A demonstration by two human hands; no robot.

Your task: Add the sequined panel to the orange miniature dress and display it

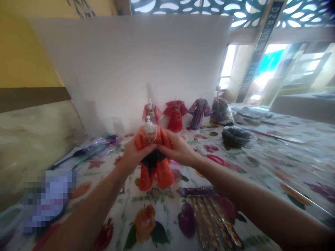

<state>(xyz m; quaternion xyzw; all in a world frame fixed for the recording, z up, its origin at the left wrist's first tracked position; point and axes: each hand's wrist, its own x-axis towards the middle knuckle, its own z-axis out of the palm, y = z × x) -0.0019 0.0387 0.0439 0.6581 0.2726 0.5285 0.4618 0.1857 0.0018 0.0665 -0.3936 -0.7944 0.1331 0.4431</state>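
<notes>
Between my two hands is a small orange doll outfit [154,139] on a white doll form [149,126], with a beaded V neckline, a black waist piece and loose orange trousers. My left hand [134,151] wraps its left side, thumb across the front. From the other side my right hand [179,148] grips it, and the two thumbs nearly meet at the waist. Behind it, against a white board, stand a pink doll outfit [155,112], a red doll dress [175,115] and a purple doll robe [199,113].
A dark bundle in clear plastic [237,136] lies at the right, near a bagged item [222,111]. Red-handled scissors [216,159] lie behind my right forearm. Patterned strips in plastic [214,223] are in front. Plastic packets [96,148] lie at the left on the flowered tablecloth [123,209].
</notes>
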